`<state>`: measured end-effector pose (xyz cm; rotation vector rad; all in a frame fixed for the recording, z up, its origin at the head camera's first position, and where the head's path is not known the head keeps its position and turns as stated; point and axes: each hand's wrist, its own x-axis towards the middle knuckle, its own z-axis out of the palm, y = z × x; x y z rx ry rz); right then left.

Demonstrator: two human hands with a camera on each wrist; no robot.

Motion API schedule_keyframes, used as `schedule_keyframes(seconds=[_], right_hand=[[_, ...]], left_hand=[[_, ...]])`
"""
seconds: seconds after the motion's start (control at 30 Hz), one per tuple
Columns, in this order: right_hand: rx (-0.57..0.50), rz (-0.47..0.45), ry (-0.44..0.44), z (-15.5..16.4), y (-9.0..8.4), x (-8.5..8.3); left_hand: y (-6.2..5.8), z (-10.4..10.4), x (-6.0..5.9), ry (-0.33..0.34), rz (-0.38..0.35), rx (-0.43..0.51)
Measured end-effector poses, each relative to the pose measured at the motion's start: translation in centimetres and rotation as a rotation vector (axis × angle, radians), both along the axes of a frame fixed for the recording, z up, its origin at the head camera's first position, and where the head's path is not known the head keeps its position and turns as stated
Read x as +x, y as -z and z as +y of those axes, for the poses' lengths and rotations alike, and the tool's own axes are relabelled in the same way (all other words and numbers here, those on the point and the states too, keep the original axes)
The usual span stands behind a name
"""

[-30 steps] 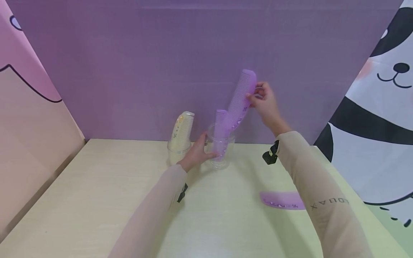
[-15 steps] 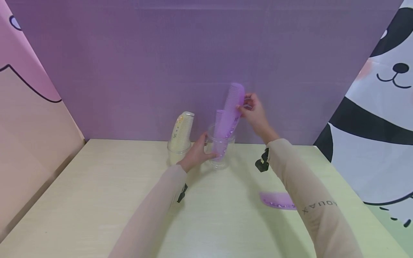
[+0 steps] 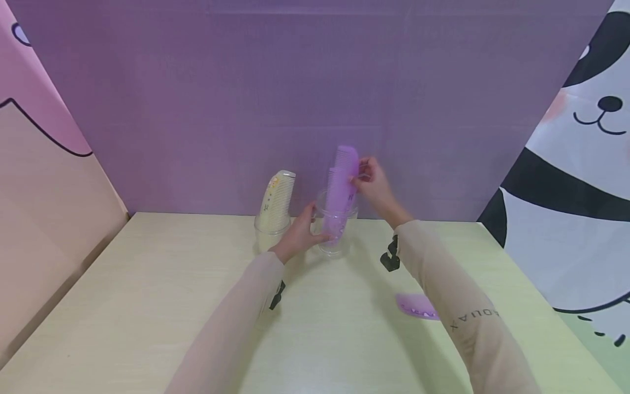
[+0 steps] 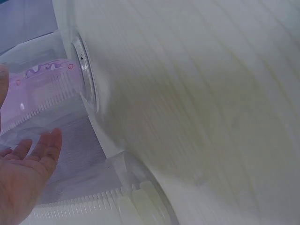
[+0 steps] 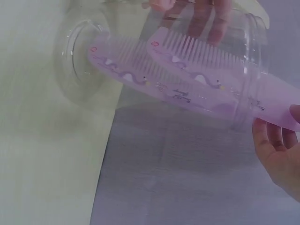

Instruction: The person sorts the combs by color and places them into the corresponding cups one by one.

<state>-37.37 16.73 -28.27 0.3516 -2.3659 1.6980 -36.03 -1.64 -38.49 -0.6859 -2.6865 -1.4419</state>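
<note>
My left hand [image 3: 299, 236] grips a clear plastic cup [image 3: 350, 225] at the back of the table, thumb on the near side. Inside that cup a purple comb [image 3: 332, 183] stands leaning. My right hand [image 3: 376, 189] pinches a second purple comb [image 3: 348, 161] by its back edge, its lower part inside the cup. In the right wrist view the held comb [image 5: 206, 70] overlaps the other purple comb [image 5: 122, 65], whose tip lies closer to the cup's base [image 5: 75, 56]. My left fingers [image 5: 201, 18] show behind the cup wall.
Left of my left hand stands another clear cup [image 3: 266, 239] holding a pale yellow comb [image 3: 278, 200]. Another purple comb [image 3: 415, 305] lies on the table [image 3: 172, 306], partly hidden by my right sleeve. A purple backdrop [image 3: 246, 98] rises behind the table.
My right hand has moved down and left, lowering its purple comb into the clear cup and tilting it more upright. The left hand and cup have stayed in place.
</note>
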Motion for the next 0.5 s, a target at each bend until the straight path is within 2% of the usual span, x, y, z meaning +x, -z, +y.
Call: schedule_keyframes(seconds=[0.23, 0.5], right_hand=[[0.041, -0.028, 0.008, -0.2, 0.68, -0.28], [0.062, -0.067, 0.01, -0.73, 0.61, -0.32]], left_hand=[[0.18, -0.04, -0.2, 0.004, 0.008, -0.003], [0.17, 0.02, -0.19, -0.001, 0.005, -0.001]])
